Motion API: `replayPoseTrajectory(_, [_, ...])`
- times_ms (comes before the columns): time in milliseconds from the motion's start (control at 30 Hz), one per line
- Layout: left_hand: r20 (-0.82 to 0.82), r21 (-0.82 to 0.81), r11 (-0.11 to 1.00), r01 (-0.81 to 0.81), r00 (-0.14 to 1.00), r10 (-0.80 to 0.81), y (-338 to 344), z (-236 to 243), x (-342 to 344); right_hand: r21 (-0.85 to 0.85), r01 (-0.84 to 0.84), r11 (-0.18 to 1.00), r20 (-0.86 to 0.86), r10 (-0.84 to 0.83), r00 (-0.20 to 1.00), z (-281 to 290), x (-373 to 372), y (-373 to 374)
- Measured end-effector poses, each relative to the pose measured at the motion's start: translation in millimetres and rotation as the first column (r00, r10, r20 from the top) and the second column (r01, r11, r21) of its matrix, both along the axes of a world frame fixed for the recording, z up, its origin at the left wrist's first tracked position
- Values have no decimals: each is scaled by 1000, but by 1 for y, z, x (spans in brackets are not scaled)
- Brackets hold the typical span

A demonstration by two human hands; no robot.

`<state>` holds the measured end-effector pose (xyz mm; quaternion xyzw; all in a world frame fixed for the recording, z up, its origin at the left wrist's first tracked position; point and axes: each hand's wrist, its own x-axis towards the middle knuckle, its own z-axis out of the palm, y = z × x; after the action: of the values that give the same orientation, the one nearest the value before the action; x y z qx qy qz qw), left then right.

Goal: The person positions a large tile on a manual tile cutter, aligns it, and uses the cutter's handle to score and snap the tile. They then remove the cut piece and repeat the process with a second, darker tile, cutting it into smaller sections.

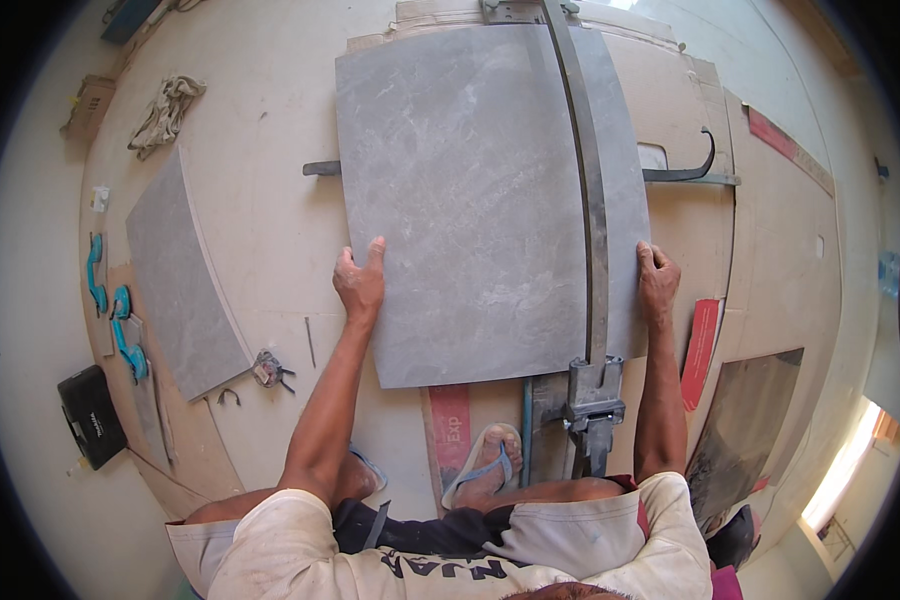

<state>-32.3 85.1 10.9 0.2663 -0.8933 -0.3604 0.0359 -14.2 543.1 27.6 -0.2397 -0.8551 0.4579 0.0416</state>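
Note:
A large grey marbled tile point(460, 200) lies in front of me on a manual tile cutter, whose long metal rail point(585, 180) runs lengthwise over its right part. My left hand point(361, 280) grips the tile's left edge, thumb on top and the fingers partly hidden beneath. On the opposite edge, my right hand point(658, 282) pinches the tile with the fingers curled. The cutter's dark metal carriage point(595, 395) sits at the near end of the rail, just past the tile's near edge. A support arm point(322, 169) sticks out on the left, and a curved black piece point(708, 155) on the right.
Left of me lie another grey tile point(185, 285), turquoise suction lifters point(127, 335), a black case point(92, 416), a crumpled cloth point(167, 115) and a small tangled object point(270, 369). Cardboard point(780, 250) covers the floor on the right, with a dark tile piece point(745, 425) on it.

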Motion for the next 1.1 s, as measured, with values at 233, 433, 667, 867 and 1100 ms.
replayPoseTrajectory(233, [42,-15,1000,-6,999,7,1,2,-8,1,13,1000,-31,-13,999,-9,-5,4])
replayPoseTrajectory(433, [30,-113,994,-6,1000,10,-11,-9,-16,14,64,998,-30,-64,997,-6,-7,-8])
replayPoseTrajectory(667, [167,4,1000,-3,986,2,-3,13,-15,16,22,1000,19,-23,1000,-7,-5,0])
replayPoseTrajectory(867, [78,20,999,24,997,-26,-14,6,-18,-17,74,997,-60,-75,995,-12,-2,-12])
replayPoseTrajectory(1100, [131,107,994,23,991,-37,-16,17,-22,-30,75,997,3,-75,997,-19,-7,-6])
